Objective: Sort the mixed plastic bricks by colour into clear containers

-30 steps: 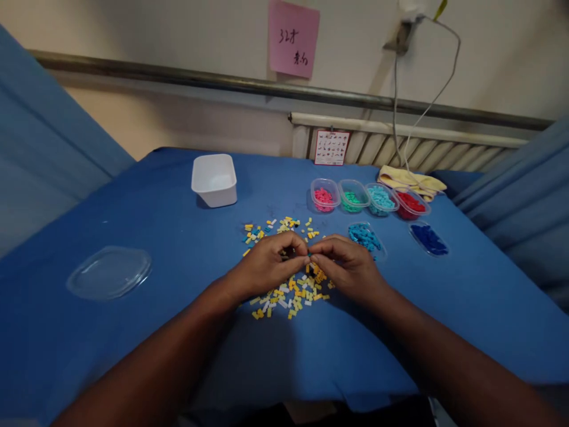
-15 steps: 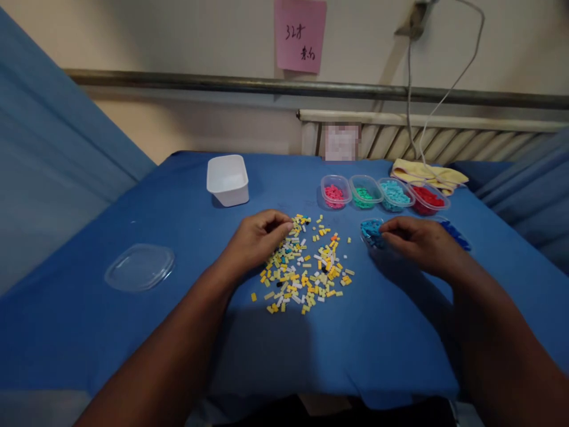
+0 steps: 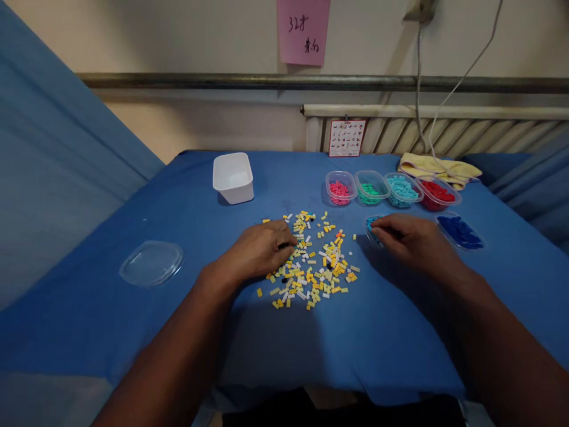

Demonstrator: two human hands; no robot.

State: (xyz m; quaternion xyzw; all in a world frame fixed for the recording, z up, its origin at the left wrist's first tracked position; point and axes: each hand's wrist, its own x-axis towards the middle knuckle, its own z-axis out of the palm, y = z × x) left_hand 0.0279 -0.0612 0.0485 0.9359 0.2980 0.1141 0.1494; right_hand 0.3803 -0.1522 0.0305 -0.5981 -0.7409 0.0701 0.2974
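A loose heap of small building bricks point(image 3: 313, 279), mostly yellow, pale yellow and white, is spread over the blue cloth. At its left edge my left hand point(image 3: 262, 249) is down among the bricks, with fingers curled together; whatever they grip is hidden. My right hand point(image 3: 411, 237) is over a small clear tub of blue bricks point(image 3: 370, 222), covering most of it. Its thumb and forefinger are pinched at the tub, and I cannot make out anything between them. A few black bricks and an orange one point(image 3: 339, 235) lie within the heap.
Behind the heap stand clear tubs of pink point(image 3: 339, 191), green point(image 3: 370, 193), turquoise point(image 3: 402, 188) and red bricks point(image 3: 438, 192). Dark blue bricks point(image 3: 460, 231) lie in a tray at right. A white tub point(image 3: 233, 178), clear lid point(image 3: 152, 263) and yellow cloth point(image 3: 438, 168) are also here.
My left hand has come down onto the heap and a little toward me. My right hand has shifted left, further over the tub of blue bricks. The camera view has moved slightly.
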